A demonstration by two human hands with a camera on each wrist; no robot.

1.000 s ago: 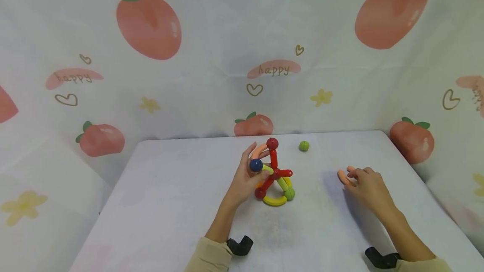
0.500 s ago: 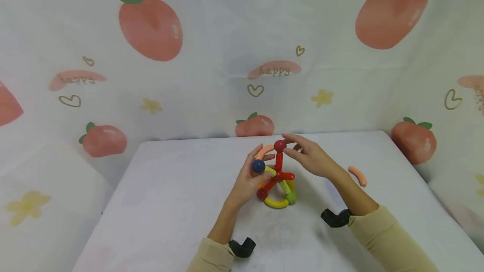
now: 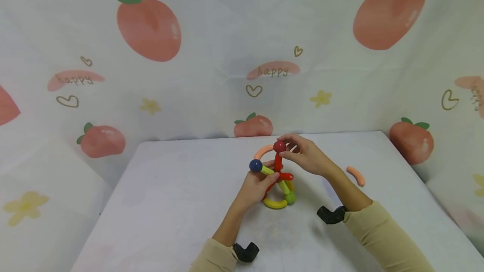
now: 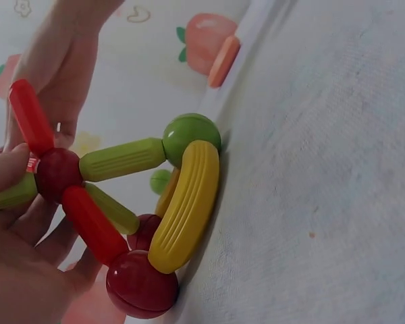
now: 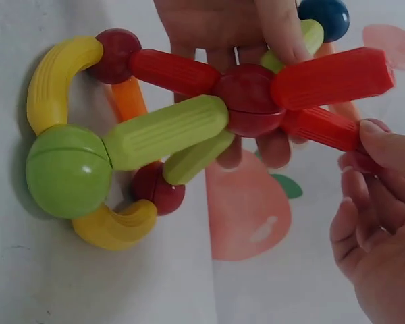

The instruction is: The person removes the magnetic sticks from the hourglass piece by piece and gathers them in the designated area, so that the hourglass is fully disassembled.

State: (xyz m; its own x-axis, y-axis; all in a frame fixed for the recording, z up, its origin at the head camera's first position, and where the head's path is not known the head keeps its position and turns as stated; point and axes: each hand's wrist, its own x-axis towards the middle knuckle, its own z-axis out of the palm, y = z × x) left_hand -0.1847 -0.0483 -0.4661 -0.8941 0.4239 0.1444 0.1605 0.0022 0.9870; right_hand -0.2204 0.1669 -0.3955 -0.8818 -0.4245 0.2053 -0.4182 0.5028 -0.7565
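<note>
A ball-and-rod toy structure stands on the table, its base of yellow curved rods (image 3: 275, 204), a green ball (image 5: 69, 171) and red balls. Lime and red straight rods rise to a central red ball (image 5: 246, 101). My left hand (image 3: 254, 188) grips the structure beside that centre, thumb on a lime rod (image 3: 267, 171). A blue ball (image 3: 255, 165) sits above this hand, joined by a salmon curved rod (image 3: 264, 151) to the top red ball (image 3: 280, 146). My right hand (image 3: 311, 158) pinches that top ball between thumb and fingers.
A loose salmon curved rod (image 3: 355, 176) lies on the table (image 3: 170, 205) at the right. Another green ball (image 4: 160, 181) shows behind the structure in the left wrist view. A printed cloth (image 3: 211, 32) hangs behind the table.
My right hand has left the loose salmon rod at the right and moved left to the top red ball, which it now pinches. My left hand has shifted slightly right and down on the structure.
</note>
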